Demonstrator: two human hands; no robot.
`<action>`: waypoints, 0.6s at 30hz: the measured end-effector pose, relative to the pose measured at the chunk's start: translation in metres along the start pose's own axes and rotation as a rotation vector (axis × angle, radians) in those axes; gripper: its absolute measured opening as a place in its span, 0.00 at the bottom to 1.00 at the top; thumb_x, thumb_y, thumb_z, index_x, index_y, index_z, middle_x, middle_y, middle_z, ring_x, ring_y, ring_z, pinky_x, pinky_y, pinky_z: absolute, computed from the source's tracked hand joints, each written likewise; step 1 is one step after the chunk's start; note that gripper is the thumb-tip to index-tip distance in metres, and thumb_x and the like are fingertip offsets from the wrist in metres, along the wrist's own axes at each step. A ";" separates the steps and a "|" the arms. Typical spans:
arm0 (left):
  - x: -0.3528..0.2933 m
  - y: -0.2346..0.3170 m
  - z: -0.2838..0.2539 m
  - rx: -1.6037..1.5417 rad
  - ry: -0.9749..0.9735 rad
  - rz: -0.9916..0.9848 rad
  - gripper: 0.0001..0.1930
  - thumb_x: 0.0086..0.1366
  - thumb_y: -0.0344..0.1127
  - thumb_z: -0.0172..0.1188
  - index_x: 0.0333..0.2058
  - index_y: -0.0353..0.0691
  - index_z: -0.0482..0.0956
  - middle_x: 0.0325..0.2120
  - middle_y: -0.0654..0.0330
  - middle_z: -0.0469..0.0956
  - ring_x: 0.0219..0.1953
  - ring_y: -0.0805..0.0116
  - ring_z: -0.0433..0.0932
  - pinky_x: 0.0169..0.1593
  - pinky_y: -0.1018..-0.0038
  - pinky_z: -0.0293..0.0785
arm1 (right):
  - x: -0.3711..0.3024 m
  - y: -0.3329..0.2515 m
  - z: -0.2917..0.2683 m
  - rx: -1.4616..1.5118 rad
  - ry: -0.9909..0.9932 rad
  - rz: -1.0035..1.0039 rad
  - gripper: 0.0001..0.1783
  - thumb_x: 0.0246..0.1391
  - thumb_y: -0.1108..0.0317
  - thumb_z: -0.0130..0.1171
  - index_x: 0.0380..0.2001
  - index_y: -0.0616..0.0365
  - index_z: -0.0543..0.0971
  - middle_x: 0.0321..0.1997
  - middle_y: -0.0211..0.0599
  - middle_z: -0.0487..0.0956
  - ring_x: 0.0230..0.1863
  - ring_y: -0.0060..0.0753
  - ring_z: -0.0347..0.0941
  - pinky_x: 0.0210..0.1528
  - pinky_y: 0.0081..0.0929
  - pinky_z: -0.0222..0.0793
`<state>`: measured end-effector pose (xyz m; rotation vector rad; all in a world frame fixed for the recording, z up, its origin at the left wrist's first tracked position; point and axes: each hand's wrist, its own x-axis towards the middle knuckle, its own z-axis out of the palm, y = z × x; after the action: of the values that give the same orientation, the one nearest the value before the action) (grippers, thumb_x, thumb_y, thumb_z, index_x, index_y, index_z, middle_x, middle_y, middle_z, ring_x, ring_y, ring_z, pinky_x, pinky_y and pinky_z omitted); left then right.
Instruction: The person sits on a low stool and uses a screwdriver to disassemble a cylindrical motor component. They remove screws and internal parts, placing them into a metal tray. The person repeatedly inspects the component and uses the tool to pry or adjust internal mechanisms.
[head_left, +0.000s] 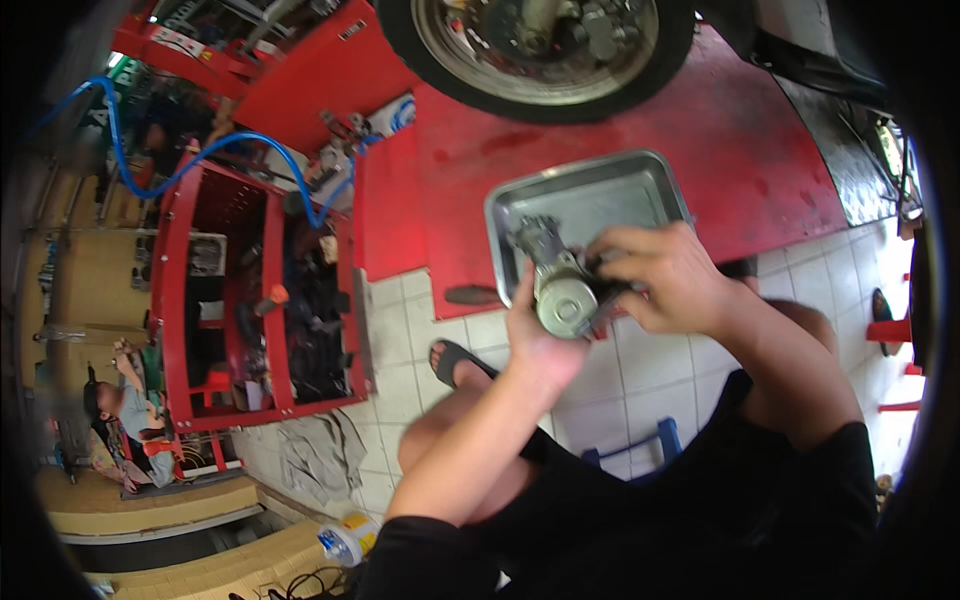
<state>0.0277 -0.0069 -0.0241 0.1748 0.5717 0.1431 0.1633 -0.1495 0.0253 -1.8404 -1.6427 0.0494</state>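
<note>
The left hand (535, 335) is closed around the metal part (560, 290) from below, over the near edge of the steel tray (640, 185). Its long axis points away toward the tray. The right hand (665, 275) pinches its right side.

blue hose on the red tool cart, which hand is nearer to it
Left. The left hand, cupping the metal motor part, sits closer to the blue hose; the right hand grips the part's far side, farther away.
</note>
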 end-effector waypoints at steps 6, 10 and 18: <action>-0.014 -0.003 0.021 0.040 0.093 -0.011 0.27 0.74 0.57 0.38 0.55 0.45 0.74 0.49 0.57 0.79 0.54 0.54 0.76 0.57 0.54 0.72 | -0.003 -0.006 0.000 0.057 0.033 0.002 0.15 0.38 0.68 0.67 0.34 0.55 0.83 0.45 0.29 0.81 0.35 0.42 0.81 0.33 0.35 0.78; -0.006 -0.003 0.001 0.026 -0.017 -0.015 0.27 0.74 0.57 0.38 0.54 0.43 0.74 0.48 0.56 0.80 0.52 0.56 0.78 0.52 0.56 0.75 | -0.003 -0.004 0.010 0.079 0.040 -0.001 0.13 0.39 0.71 0.66 0.33 0.57 0.82 0.43 0.28 0.81 0.33 0.42 0.80 0.31 0.36 0.76; -0.017 -0.007 -0.001 0.069 0.061 -0.022 0.27 0.73 0.57 0.43 0.54 0.41 0.74 0.50 0.54 0.78 0.54 0.53 0.76 0.60 0.53 0.69 | -0.004 -0.013 -0.003 -0.081 -0.043 -0.097 0.13 0.36 0.67 0.67 0.30 0.54 0.81 0.43 0.27 0.80 0.25 0.38 0.79 0.27 0.35 0.75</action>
<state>0.0139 -0.0168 -0.0179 0.2316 0.6390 0.1078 0.1525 -0.1542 0.0322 -1.8282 -1.7850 -0.0203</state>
